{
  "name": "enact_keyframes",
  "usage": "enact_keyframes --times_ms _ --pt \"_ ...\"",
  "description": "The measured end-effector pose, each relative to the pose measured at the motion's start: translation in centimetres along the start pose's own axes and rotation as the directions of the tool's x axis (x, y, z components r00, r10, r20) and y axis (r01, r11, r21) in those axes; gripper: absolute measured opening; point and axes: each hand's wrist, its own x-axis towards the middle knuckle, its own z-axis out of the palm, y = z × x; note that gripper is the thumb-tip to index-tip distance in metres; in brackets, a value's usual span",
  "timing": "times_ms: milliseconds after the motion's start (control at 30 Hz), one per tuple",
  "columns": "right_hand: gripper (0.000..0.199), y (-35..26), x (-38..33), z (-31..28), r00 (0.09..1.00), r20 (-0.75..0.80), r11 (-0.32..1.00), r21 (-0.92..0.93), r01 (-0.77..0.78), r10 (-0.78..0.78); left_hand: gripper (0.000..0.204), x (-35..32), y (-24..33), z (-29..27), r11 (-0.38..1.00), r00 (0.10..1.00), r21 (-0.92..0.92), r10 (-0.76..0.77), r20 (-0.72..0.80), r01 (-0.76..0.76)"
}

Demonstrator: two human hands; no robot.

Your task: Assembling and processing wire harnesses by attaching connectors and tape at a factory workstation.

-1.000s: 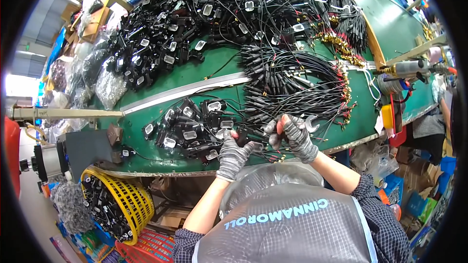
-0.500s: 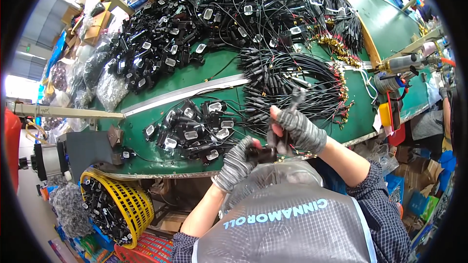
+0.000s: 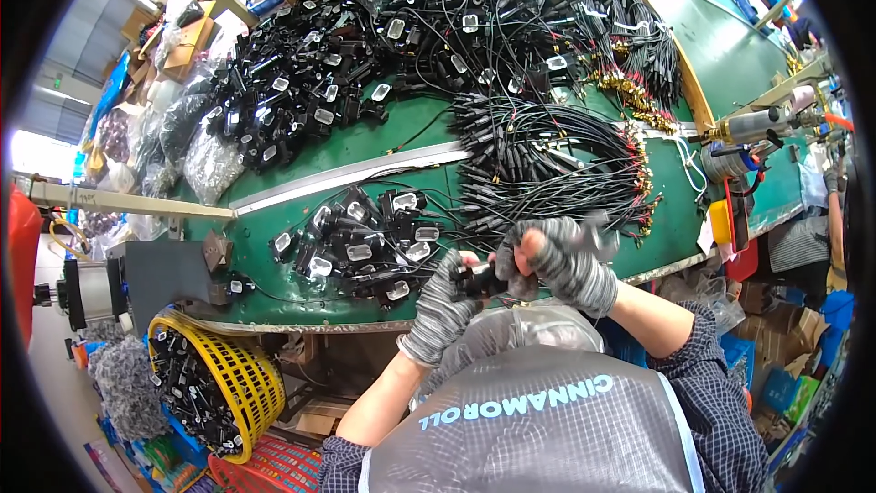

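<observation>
My left hand, in a grey fingerless knit glove, is closed around a small black plastic part at the bench's front edge. My right hand, gloved the same way, is curled just right of it, its fingertips close to the part. A blurred grey metal tool sticks out beside the right hand's knuckles; motion hides its kind. Left of my hands lies a small pile of black lamp housings with clear lenses. Behind the right hand spreads a bundle of black cables with red and gold ends.
A large heap of black housings covers the back of the green bench. A metal strip crosses the bench. The yellow basket at lower left holds black parts. Powered tools stand at right, near another person's arm.
My right hand has come down and slightly right, and the grey tool has swung down beside its knuckles. My left hand keeps the black part in nearly the same place.
</observation>
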Motion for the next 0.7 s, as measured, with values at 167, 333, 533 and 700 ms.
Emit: enact_keyframes --times_ms 167,333,533,700 --pt "0.051 0.7 2.0 -3.2 0.932 0.127 0.838 0.409 -0.361 0.339 0.044 -0.2 0.8 0.4 0.866 0.956 0.405 0.270 0.116 -0.294" --pt "0.051 -0.6 0.2 -0.9 0.996 -0.088 0.953 0.301 0.025 0.001 0.038 -0.2 1.9 0.7 0.981 0.988 -0.171 -0.110 -0.112 0.090" --pt "0.059 -1.6 1.4 -1.2 0.984 0.132 0.991 0.051 -0.125 0.117 0.039 0.1 2.6 1.0 0.931 0.978 0.314 0.205 -0.036 -0.184" --pt "0.061 -0.9 2.3 -2.7 0.943 0.091 0.868 0.371 -0.330 0.320 0.041 -0.2 0.7 0.3 0.916 0.975 0.360 0.215 -0.063 -0.179"
